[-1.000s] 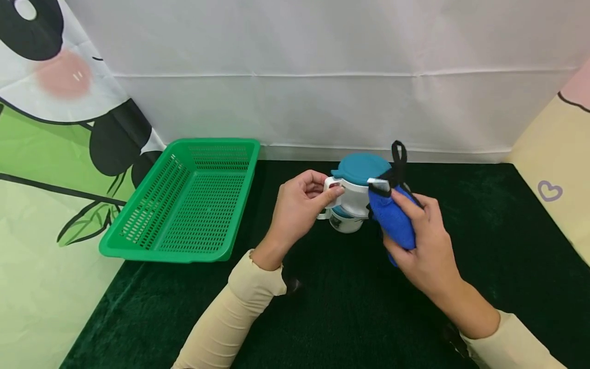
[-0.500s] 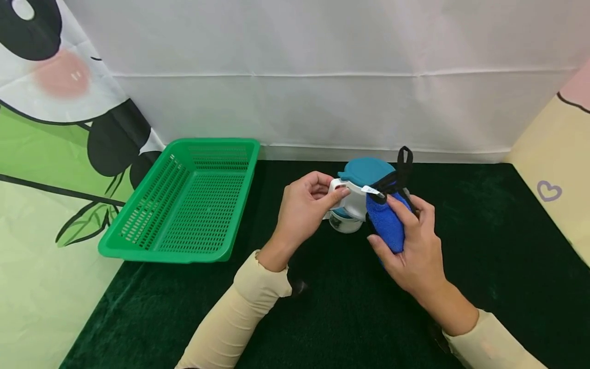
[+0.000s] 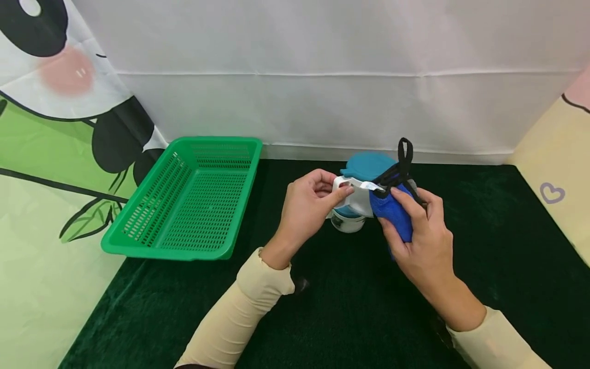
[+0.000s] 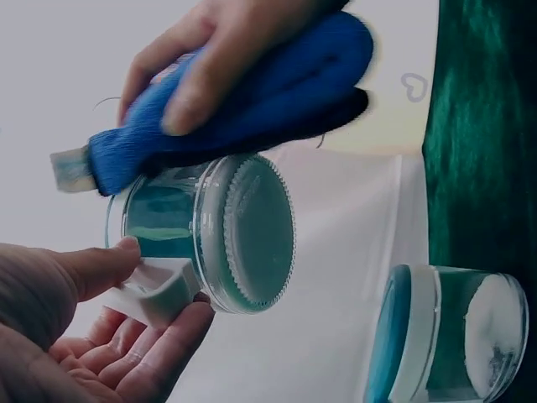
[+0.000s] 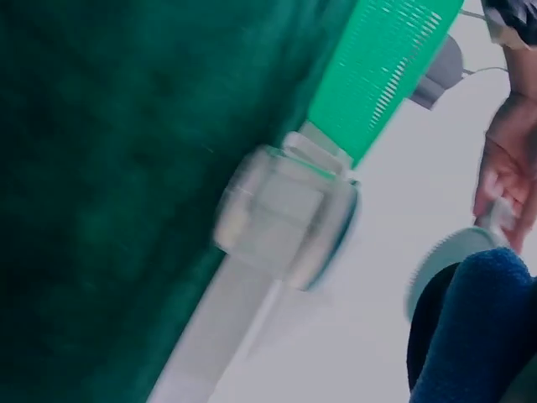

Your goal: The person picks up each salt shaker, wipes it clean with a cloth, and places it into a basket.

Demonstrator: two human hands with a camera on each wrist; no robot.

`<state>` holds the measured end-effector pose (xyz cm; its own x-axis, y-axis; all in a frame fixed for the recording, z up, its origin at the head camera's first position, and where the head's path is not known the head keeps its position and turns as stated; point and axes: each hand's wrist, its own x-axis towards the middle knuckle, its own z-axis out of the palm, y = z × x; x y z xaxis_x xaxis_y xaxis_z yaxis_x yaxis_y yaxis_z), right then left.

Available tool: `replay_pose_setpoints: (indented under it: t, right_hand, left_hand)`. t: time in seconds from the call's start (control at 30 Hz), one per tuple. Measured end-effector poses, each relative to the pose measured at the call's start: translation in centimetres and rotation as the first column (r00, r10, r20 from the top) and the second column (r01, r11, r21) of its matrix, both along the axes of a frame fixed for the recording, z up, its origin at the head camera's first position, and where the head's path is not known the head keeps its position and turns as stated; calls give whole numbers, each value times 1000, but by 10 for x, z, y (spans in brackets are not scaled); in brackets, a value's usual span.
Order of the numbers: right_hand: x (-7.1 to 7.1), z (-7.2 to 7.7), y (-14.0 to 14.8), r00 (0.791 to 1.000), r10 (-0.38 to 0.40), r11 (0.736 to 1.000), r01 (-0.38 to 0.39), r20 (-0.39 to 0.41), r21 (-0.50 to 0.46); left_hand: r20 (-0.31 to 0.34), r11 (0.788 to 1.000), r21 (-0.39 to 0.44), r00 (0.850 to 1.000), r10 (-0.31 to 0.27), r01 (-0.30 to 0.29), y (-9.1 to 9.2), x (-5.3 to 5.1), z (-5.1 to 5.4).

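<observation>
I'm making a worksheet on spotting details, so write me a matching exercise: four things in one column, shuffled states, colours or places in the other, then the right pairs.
Column one
1. Basket
2. Left hand
3. Lid of the held jar
4. Right hand

Column two
A. Holds a blue fabric item
B. Teal and round
C. Green and slotted, to the left of both hands
D. Grips a white handle

Right pairs: 1-C, 2-D, 3-B, 4-A
</observation>
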<state>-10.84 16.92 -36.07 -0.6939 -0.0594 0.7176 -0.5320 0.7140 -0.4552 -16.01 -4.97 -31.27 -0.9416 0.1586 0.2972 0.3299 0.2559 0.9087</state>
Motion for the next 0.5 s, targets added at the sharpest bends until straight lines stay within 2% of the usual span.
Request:
replay_pose_setpoints:
  t: [0.17,0.33,0.4,0.5]
  right_hand:
    - [-1,8,-1,998,16,997,-12,-55,70]
    - [4,-4,-2,997,59,981,-48,-56,187]
    - [4,-5,1,997,59,977,-49,-43,206]
    - [1,2,4,998,52,978,-42,-41,206]
  left_hand:
    - [15,1000,-6,1000,-14,14,1,-2,-1]
    - [21,1000,9,1000,-14,14,-3,-5,2]
    - [43,999,1,999,-34,34,-4,-6,3]
    - [92,997,4,993,-71,71,-4,-7,4]
